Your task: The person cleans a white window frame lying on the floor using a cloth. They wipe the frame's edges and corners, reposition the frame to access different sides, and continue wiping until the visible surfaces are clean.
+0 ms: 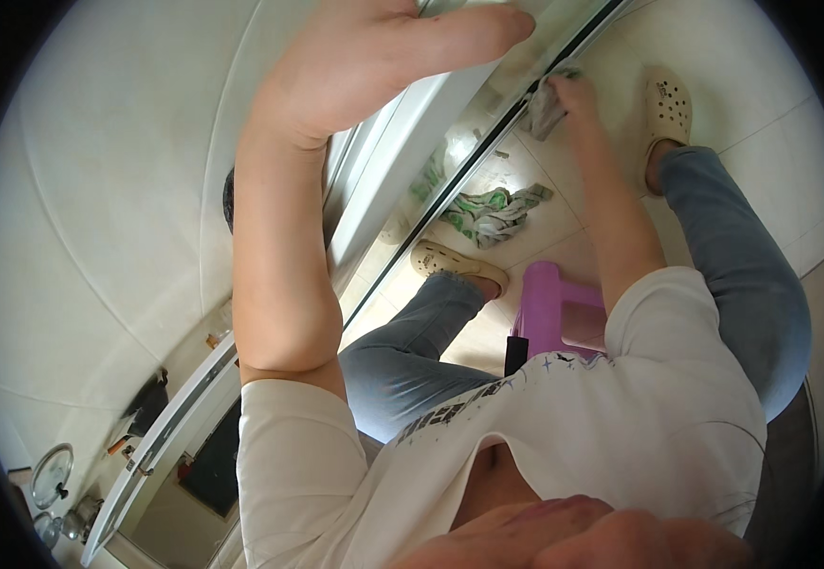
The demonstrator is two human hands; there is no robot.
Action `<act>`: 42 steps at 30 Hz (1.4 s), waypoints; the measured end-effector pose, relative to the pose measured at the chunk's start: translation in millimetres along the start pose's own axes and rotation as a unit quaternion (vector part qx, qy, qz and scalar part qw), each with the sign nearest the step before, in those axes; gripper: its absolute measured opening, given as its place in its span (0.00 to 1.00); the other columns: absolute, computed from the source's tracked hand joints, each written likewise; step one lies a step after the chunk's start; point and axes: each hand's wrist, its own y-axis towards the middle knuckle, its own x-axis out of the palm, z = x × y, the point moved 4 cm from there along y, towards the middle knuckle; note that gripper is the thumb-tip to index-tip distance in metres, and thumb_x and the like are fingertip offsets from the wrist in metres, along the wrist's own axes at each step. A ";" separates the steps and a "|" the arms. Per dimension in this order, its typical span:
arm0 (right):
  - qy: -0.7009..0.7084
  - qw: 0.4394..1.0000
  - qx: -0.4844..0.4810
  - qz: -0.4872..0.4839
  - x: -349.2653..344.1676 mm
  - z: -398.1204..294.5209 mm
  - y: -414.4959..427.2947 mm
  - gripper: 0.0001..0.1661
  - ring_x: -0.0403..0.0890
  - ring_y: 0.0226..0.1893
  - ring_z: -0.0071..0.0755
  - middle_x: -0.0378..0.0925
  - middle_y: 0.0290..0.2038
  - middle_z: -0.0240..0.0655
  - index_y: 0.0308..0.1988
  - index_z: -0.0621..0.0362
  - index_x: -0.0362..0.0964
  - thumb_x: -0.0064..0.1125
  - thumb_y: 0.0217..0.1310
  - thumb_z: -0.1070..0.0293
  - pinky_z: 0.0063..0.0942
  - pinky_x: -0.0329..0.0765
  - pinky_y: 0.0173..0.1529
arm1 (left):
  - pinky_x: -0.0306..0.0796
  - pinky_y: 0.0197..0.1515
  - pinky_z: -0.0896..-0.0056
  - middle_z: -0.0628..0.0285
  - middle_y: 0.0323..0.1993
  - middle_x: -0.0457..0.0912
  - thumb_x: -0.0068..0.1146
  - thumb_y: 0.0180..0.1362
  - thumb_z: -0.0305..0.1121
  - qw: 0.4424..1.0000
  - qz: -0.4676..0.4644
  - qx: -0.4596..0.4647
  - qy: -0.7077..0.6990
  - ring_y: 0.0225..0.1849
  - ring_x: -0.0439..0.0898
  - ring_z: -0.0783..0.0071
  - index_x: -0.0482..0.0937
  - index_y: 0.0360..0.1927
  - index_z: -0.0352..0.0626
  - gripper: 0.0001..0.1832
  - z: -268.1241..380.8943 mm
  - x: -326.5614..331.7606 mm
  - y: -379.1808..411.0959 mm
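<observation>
Low down ahead of me, my right hand (574, 96) grips a bunched grey cloth (547, 110). The cloth touches the dark lower edge (487, 146) of a glass panel (455, 135) in a white frame. My left hand (391, 53) is raised close to the camera, over the white frame (391, 185). Its thumb stretches to the right, while the other fingers are cut off or hidden, so its grip does not show. A crumpled green, white and grey cloth (494, 213) lies on the tiled floor beside the panel.
My feet, in beige clogs (668, 107), stand apart on pale tiles (760, 135). Between my legs is a purple plastic stool (543, 306). To the left are a pan (149, 405), a glass lid (52, 475) and another white frame (163, 455).
</observation>
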 end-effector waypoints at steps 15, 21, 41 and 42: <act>0.692 0.703 -0.052 -0.155 -79.9 0.3 -10.7 0.31 0.73 0.52 0.43 0.72 0.54 0.35 0.57 0.53 0.66 0.50 0.62 0.44 0.42 0.72 0.56 | 0.59 0.61 0.66 0.55 0.57 0.69 0.56 0.47 0.26 0.999 0.020 -0.035 -0.020 0.59 0.67 0.66 0.53 0.69 0.44 0.43 -2.8 -4.3 -1.1; 0.695 0.675 -0.038 -0.242 -68.7 13.4 4.1 0.27 0.74 0.50 0.42 0.74 0.50 0.38 0.52 0.57 0.69 0.51 0.63 0.49 0.42 0.73 0.53 | 0.59 0.61 0.65 0.54 0.58 0.69 0.57 0.47 0.27 0.999 0.023 -0.039 -0.019 0.60 0.66 0.65 0.52 0.69 0.44 0.44 -4.2 -6.6 -2.6; 0.440 0.865 -0.127 0.204 -27.7 -67.1 29.1 0.15 0.75 0.33 0.34 0.77 0.36 0.38 0.38 0.70 0.70 0.54 0.46 0.76 0.32 0.72 0.36 | 0.72 0.46 0.59 0.48 0.53 0.73 0.55 0.44 0.34 0.991 0.058 -0.117 0.004 0.53 0.75 0.50 0.52 0.68 0.42 0.44 11.1 13.7 -7.5; 0.393 0.878 -0.146 0.229 -24.4 -53.1 26.0 0.12 0.75 0.31 0.32 0.76 0.34 0.37 0.37 0.69 0.70 0.52 0.48 0.75 0.31 0.72 0.35 | 0.67 0.52 0.62 0.51 0.55 0.71 0.57 0.43 0.32 0.992 0.052 -0.114 0.002 0.56 0.72 0.56 0.54 0.68 0.42 0.44 10.6 14.0 -4.9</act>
